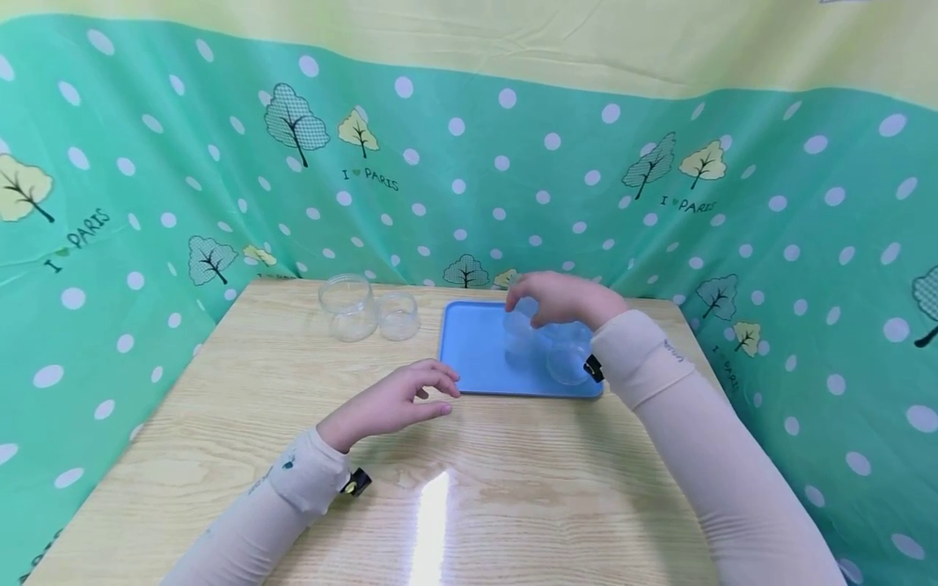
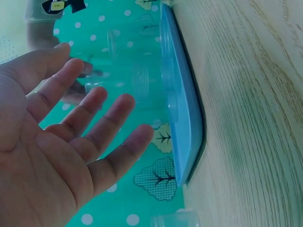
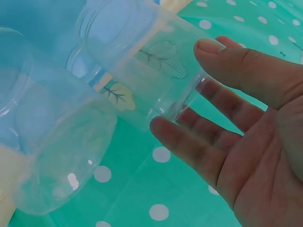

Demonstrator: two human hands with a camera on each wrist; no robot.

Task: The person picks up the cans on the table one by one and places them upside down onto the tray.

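Note:
My right hand is above the blue tray, its thumb and fingertips gripping one end of a clear plastic jar. In the left wrist view, the ringed mouth of that jar points toward the tray, with a gap between them. Another clear jar stands on the tray's right side, partly behind my right wrist. It looks large and close in the right wrist view. My left hand is held palm inward by the tray's front left corner, fingers spread and loosely bent, with nothing in it.
Left of the tray, a wide clear jar and a smaller clear jar stand side by side on the wooden table. A green dotted curtain closes off the back and both sides.

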